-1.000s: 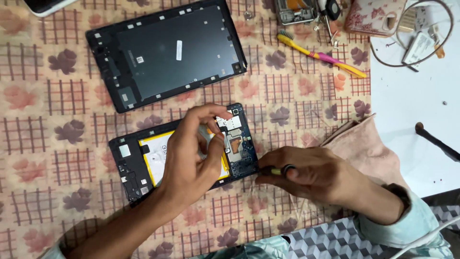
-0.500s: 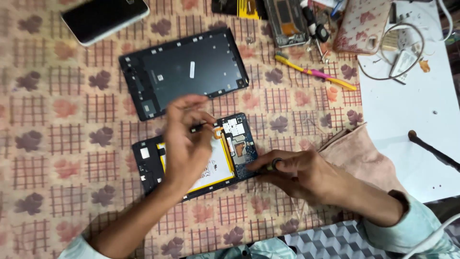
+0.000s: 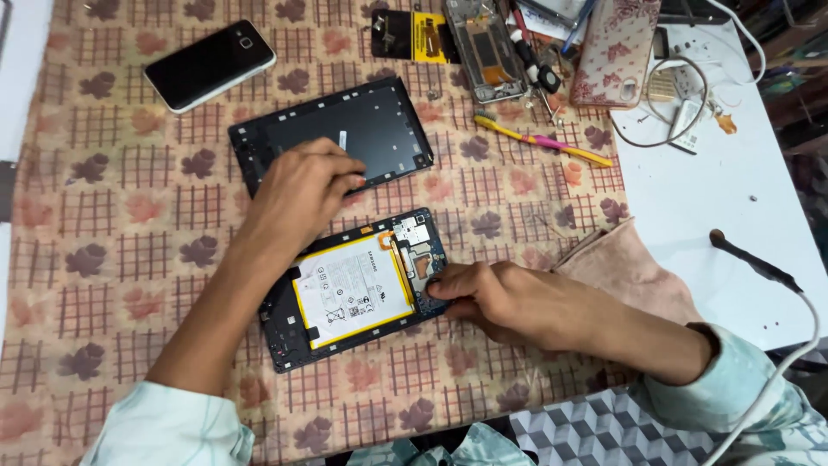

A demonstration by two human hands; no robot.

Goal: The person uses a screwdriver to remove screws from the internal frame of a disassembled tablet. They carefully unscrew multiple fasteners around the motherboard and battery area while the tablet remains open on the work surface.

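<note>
Covering most of the worktop, a beige cloth printed with brown checks and dark leaf shapes [image 3: 112, 259] carries everything else, with a bare white table surface [image 3: 724, 198] showing at its right edge. On the cloth, near the middle, lies an opened black tablet with a white, yellow-edged battery and a blue circuit board exposed [image 3: 354, 289]. Just above it, and apart from it, lies the tablet's detached black plastic back cover [image 3: 379, 129], inner side up.

The left hand [image 3: 297, 194] sits over the lower left part of that cover, above the opened tablet's upper edge; its fingers [image 3: 341, 164] are loosely curled and spread, the tips resting on the cover, and whether they pinch anything small cannot be told. The right hand [image 3: 500, 302] lies flat on the cloth at the tablet's right end, fingers [image 3: 440, 285] bent close together with the tips touching the circuit board corner; anything held beneath them is hidden.

Further out, a black smartphone with a white rim [image 3: 210, 65] lies at the upper left, a floral pink phone case [image 3: 617, 52] at the upper right, and a yellow and pink toothbrush [image 3: 543, 142] between the case and the cover. A folded pinkish rag [image 3: 625, 272] lies just beside the right forearm.
</note>
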